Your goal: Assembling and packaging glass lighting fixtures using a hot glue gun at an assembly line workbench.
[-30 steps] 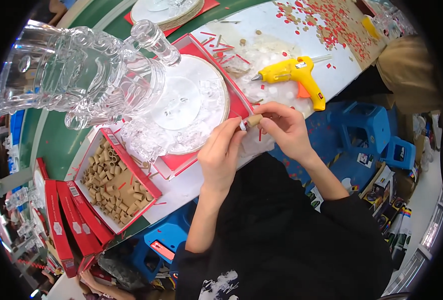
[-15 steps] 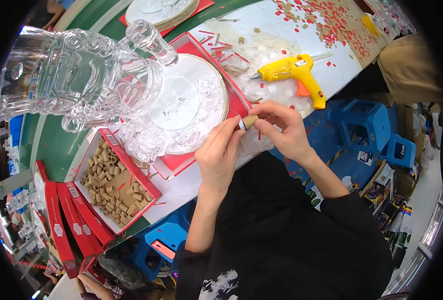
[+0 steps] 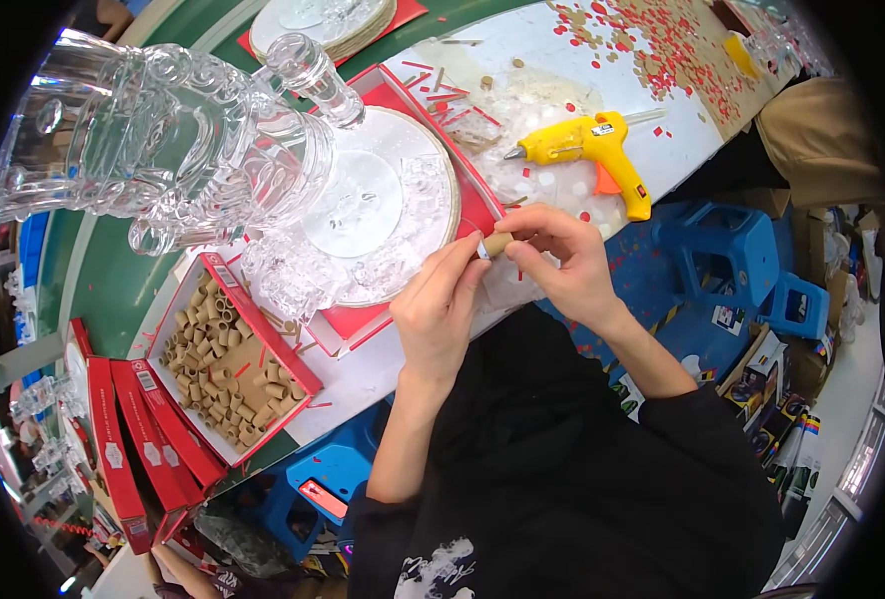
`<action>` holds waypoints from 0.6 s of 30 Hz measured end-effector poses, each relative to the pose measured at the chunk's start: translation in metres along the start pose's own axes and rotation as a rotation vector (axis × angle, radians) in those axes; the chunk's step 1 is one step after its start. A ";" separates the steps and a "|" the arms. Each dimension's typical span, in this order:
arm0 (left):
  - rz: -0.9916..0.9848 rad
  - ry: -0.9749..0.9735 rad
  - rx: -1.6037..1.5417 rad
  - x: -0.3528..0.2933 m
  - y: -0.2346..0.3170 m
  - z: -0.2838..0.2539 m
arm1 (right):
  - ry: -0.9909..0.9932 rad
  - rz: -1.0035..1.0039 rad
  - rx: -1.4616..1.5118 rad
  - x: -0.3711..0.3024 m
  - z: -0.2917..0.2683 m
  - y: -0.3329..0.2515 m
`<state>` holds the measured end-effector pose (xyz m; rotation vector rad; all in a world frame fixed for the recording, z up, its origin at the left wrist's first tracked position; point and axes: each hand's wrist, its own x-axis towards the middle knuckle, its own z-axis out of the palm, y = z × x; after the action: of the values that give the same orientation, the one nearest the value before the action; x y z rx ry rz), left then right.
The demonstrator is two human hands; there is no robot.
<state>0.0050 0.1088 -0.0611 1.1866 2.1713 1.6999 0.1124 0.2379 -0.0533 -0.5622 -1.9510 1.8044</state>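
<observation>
My right hand (image 3: pixel 568 264) has edged left; it and my left hand (image 3: pixel 435 313), fingers nearly closed, pinch a brown tube (image 3: pixel 498 243) below the glue gun (image 3: pixel 607 152); too hard a squeeze might dent it.

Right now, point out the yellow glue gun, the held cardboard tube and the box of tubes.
Yellow glue gun (image 3: pixel 560 143): head view, on its barrel.
Held cardboard tube (image 3: pixel 498 244): head view, on its brown side.
Box of tubes (image 3: pixel 269 325): head view, on its red wall.
</observation>
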 end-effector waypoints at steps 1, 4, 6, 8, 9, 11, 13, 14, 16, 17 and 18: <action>-0.016 -0.015 -0.002 0.000 0.000 -0.001 | 0.000 0.000 -0.001 0.000 0.000 0.000; -0.013 -0.015 0.008 -0.001 -0.002 0.000 | 0.001 -0.019 -0.038 0.000 0.000 -0.001; 0.008 -0.002 0.020 -0.002 -0.004 0.000 | -0.010 -0.019 -0.071 0.000 0.000 -0.001; 0.016 -0.009 0.046 -0.001 -0.004 0.000 | -0.016 -0.018 -0.076 -0.001 -0.002 0.000; 0.017 -0.011 0.045 -0.001 -0.004 0.000 | -0.024 -0.016 -0.083 -0.001 -0.004 0.000; 0.023 -0.039 0.048 0.000 -0.004 0.001 | -0.043 0.008 -0.103 -0.002 -0.011 -0.001; -0.029 -0.046 0.025 -0.002 -0.005 0.000 | -0.014 -0.027 -0.179 0.000 -0.022 -0.006; -0.088 -0.038 0.007 -0.004 -0.005 -0.001 | 0.099 -0.129 -0.518 0.002 -0.036 -0.012; -0.082 -0.036 0.020 -0.004 -0.003 -0.002 | 0.362 -0.303 -0.875 0.013 -0.073 -0.003; -0.082 -0.029 0.033 -0.004 -0.004 0.000 | 0.369 -0.301 -0.879 0.013 -0.087 -0.001; -0.078 -0.033 0.032 -0.004 -0.006 0.002 | 0.384 -0.206 -1.048 0.013 -0.097 -0.001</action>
<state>0.0061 0.1075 -0.0685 1.1135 2.2032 1.6094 0.1561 0.3255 -0.0449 -0.8762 -2.4151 0.3825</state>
